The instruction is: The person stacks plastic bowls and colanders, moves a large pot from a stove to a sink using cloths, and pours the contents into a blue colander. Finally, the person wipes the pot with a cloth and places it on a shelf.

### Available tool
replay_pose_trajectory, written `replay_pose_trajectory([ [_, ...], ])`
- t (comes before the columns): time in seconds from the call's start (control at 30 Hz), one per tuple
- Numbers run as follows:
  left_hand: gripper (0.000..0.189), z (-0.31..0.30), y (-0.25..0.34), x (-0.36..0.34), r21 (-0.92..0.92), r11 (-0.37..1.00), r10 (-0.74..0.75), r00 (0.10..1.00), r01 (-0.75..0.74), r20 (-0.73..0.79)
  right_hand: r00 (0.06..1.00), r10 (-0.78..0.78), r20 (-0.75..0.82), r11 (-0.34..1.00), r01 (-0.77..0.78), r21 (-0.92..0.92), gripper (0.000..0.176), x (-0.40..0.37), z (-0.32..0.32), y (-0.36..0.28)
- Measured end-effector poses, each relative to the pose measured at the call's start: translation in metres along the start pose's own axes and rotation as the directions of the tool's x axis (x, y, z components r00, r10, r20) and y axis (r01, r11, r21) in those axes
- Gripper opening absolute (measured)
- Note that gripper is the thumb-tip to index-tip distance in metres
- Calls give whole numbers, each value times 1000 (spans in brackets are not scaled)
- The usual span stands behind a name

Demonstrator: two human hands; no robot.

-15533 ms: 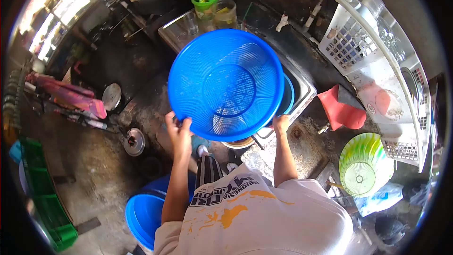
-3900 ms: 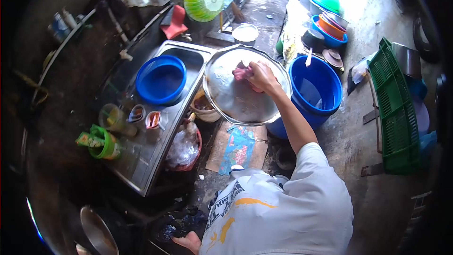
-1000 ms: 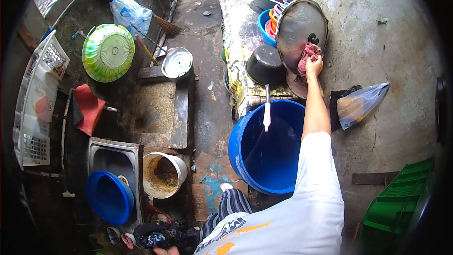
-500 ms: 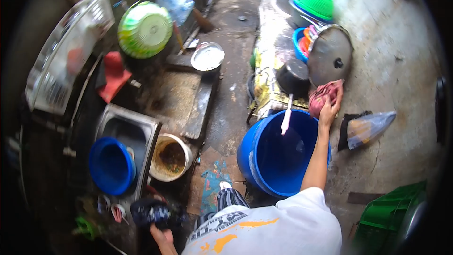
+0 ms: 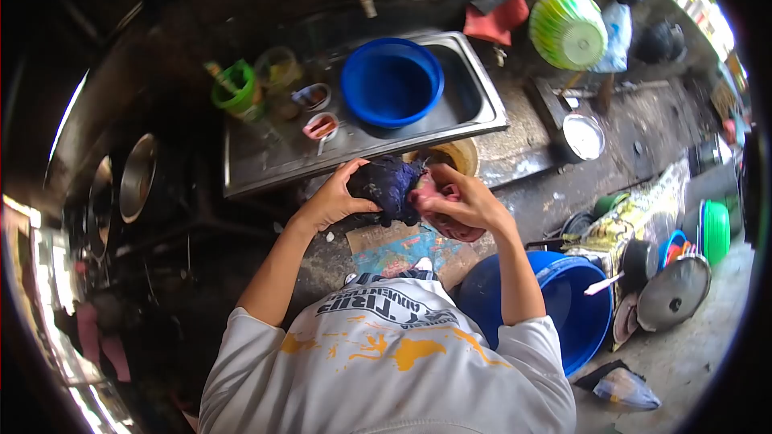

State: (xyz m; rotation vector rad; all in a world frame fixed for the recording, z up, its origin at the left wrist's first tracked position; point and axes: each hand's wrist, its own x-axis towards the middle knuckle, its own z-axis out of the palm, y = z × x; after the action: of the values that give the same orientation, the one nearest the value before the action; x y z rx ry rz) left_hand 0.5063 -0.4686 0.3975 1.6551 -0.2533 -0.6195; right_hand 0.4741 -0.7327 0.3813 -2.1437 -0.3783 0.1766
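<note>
My left hand [image 5: 336, 199] grips a bunched dark blue-black cloth [image 5: 388, 186] in front of my body. My right hand [image 5: 470, 202] is closed on a crumpled pink-red cloth [image 5: 460, 231]. The two bundles touch each other, close to the front edge of the steel sink counter [image 5: 281, 159]. Behind them, an off-white bucket [image 5: 465, 154] is partly covered. A blue basin [image 5: 392, 83] rests over the sink bowl.
A big blue barrel [image 5: 575, 305] stands beside me on the right, near a dark pot [image 5: 639, 264] and a grey lid [image 5: 674, 293]. Small cups [image 5: 322, 125] and a green container [image 5: 236, 92] sit on the counter. Pans [image 5: 138, 178] hang at left.
My view has swung left toward the sink. My right hand has brought the pink-red cloth from beside the pot lid to the dark cloth in my left hand.
</note>
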Motion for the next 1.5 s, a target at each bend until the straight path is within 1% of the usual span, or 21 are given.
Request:
replay_pose_trajectory([
  [0.1, 69, -38, -9, -39, 7, 997, 77, 996, -77, -55, 943, -3, 332, 997, 30, -76, 82, 49, 50, -54],
  [0.13, 70, -51, -5, -54, 18, 993, 117, 991, -116, -61, 935, -184, 304, 979, 146, 144, 56, 63, 81, -47],
  [0.23, 79, -99, -1, -103, -189, 970, 132, 984, -153, -122, 908, -196, 370, 979, 160, 125, 39, 90, 129, -74],
  [0.3, 78, -136, -50, -130, -96, 977, 162, 957, -190, -242, 891, -163, 424, 951, 28, 307, 29, 103, 150, -98],
  [0.33, 78, -147, -83, -140, -261, 950, 95, 956, -170, -277, 870, -200, 451, 923, 14, 384, 29, 112, 164, -107],
  [0.4, 80, -160, -149, -163, -563, 811, -32, 948, -160, -316, 836, -261, 482, 869, -14, 495, 27, 128, 194, -130],
  [0.47, 77, -165, -189, -185, -710, 679, -29, 959, -189, -283, 801, -195, 566, 777, -226, 588, 25, 144, 231, -146],
  [0.53, 73, -172, -194, -203, -834, 503, -31, 960, -226, -278, 716, -169, 678, 631, -450, 632, 25, 157, 264, -162],
  [0.6, 69, -181, -180, -224, -919, 278, -34, 953, -279, -300, 681, -152, 716, 660, -470, 586, 26, 167, 296, -182],
  [0.7, 52, -200, -201, -255, -714, 467, -100, 771, -522, -629, 620, -216, 755, 758, -381, 530, 36, 181, 331, -212],
  [0.77, 43, -211, -206, -275, -618, 588, -166, 670, -522, -724, 678, -74, 732, 914, -247, 321, 49, 191, 363, -201],
  [0.8, 39, -218, -207, -284, -571, 644, -192, 615, -509, -765, 671, -92, 736, 963, -130, 238, 51, 183, 351, -241],
  [0.83, 37, -220, -209, -298, -597, 507, -188, 596, -622, -780, 602, -256, 757, 919, -91, 383, 52, 195, 377, -217],
  [0.9, 34, -216, -212, -331, -588, 188, -178, 561, -787, -808, 566, -274, 778, 922, -76, 380, 51, 208, 385, -228],
  [1.0, 43, -228, -268, -368, -483, 185, -370, 395, -856, -841, 589, -108, 801, 746, -485, 456, 50, 239, 406, -208],
  [1.07, 51, -224, -287, -392, -396, 146, -398, 313, -906, -862, 545, -52, 837, 501, -711, 494, 49, 255, 412, -204],
  [1.17, 56, -222, -275, -425, -238, 255, -365, 134, -937, -921, 411, -161, 897, 433, -787, 439, 49, 277, 418, -210],
  [1.3, 42, -243, -248, -444, -79, 332, -386, -59, -940, -921, 505, -40, 862, 522, -725, 449, 38, 331, 454, -191],
  [1.37, 36, -276, -244, -460, -46, 442, -449, -177, -896, -876, 452, -88, 888, 449, -777, 440, 34, 363, 471, -191],
  [1.43, 34, -311, -245, -476, -46, 563, -423, -240, -825, -874, 528, -103, 843, 349, -774, 528, 35, 396, 490, -193],
  [1.5, 33, -357, -247, -495, -37, 671, -372, -293, -740, -881, 742, -114, 661, 434, -561, 705, 33, 416, 499, -226],
])
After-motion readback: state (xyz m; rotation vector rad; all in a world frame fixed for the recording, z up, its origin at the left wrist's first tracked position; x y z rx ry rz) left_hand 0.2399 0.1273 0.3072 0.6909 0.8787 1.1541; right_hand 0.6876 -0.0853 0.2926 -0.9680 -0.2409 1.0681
